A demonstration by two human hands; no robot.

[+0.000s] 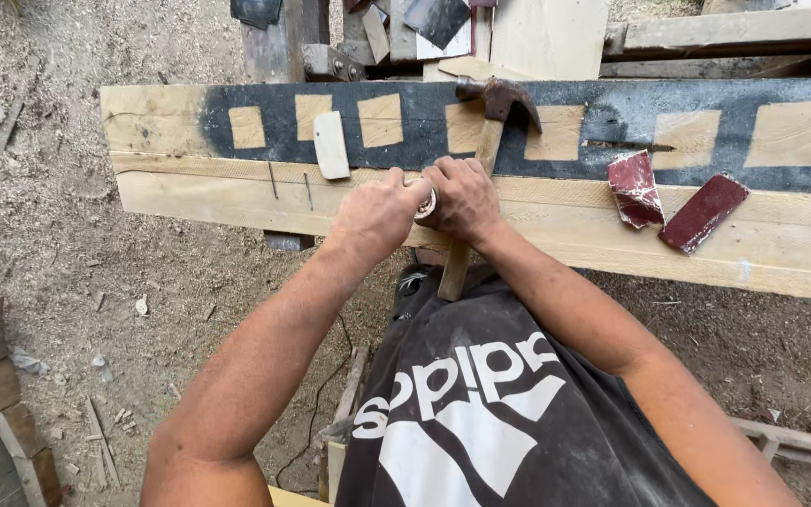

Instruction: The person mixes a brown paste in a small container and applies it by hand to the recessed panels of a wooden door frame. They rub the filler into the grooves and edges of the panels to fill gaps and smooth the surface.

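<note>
Both hands (421, 208) grip small round obj (426, 204) over plank (237, 197).

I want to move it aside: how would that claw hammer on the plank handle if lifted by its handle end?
The wooden-handled claw hammer would probably feel head-heavy, given its metal head. It lies flat, so rolling seems unlikely. Its overhanging handle might tip if knocked.

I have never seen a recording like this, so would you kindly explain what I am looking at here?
This is one picture from a camera worn on a person's head, looking down at their own bare arms and dark shirt. Both hands meet over a long pale wooden plank above sawdust-covered ground. The left hand and right hand together grip a small round object, too hidden to identify. A rusty claw hammer with a wooden handle lies across the plank. Nearby lie a small whitish block and two dark red sandpaper pieces.
</note>
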